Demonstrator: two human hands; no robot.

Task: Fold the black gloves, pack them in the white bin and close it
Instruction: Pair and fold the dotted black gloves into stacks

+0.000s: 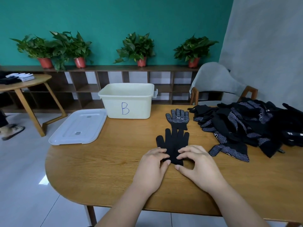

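Now, at the desk's point(101, 171) near edge, I see both hands on the cuff end of a plain black glove point(173, 143) that lies flat, fingers pointing away. My left hand point(152, 163) has its fingers bent over the cuff's left side, the thumb tucked against it in a pinch. My right hand point(195, 163) mirrors it, with curled fingertips on the right side and the thumb at the cuff's lower corner. Just beyond the glove lies a dotted glove point(177, 119), palm up, its cuff touching the plain one's fingertips. A loose pile point(246, 126) of black gloves covers the desk's right side, near my right hand but apart from it. The bin point(127, 102), marked B and uncovered, stands at the far edge, with nothing between it and the gloves. Its lid point(78, 126) rests beside it at the far left corner, overhanging the edge. A grey chair point(216, 81) stands behind the pile.
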